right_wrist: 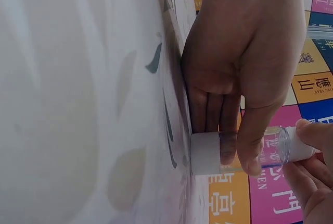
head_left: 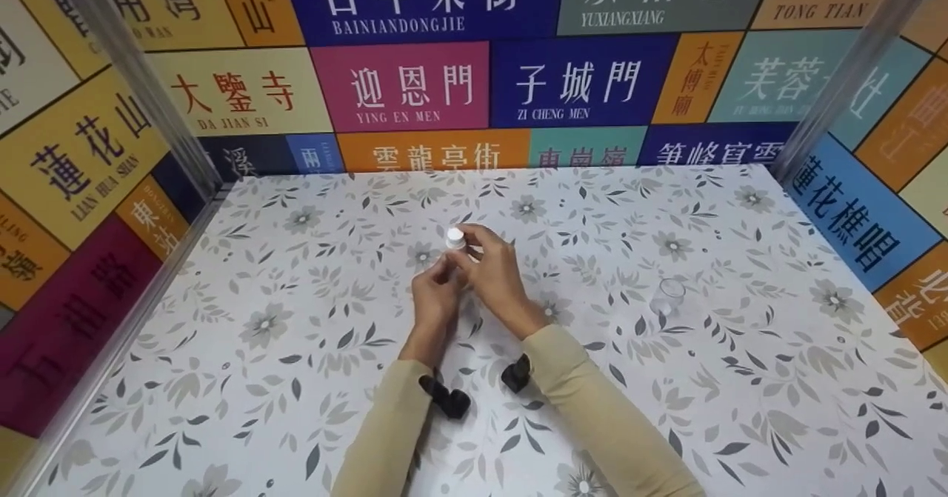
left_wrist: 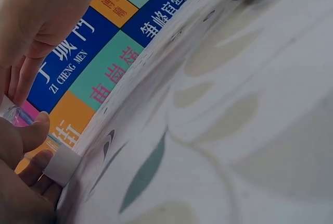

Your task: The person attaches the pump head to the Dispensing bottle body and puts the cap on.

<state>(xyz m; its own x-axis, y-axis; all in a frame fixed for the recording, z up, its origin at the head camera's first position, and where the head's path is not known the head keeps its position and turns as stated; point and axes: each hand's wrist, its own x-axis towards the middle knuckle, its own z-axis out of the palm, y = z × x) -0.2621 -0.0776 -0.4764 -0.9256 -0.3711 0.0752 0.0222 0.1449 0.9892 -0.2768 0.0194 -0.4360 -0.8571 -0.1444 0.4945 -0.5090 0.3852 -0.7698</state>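
A small clear bottle [right_wrist: 276, 152] stands upright between my hands, with a white lower end [right_wrist: 205, 153] touching the table and a white cap [head_left: 455, 237] on top. My left hand [head_left: 435, 297] grips the bottle's body low down, thumb and fingers around it. From the right and above, my right hand [head_left: 498, 271] pinches the white cap between thumb and fingers. In the left wrist view the left fingers [left_wrist: 34, 135] sit just above the bottle's white base [left_wrist: 62, 164]. Most of the bottle's body is hidden by my hands in the head view.
A clear empty-looking cup [head_left: 668, 298] stands on the table to the right of my hands. The table [head_left: 333, 408] has a leaf-and-flower cover. Printed sign panels [head_left: 415, 86] wall in the back and sides, with clear corner posts [head_left: 829, 86].
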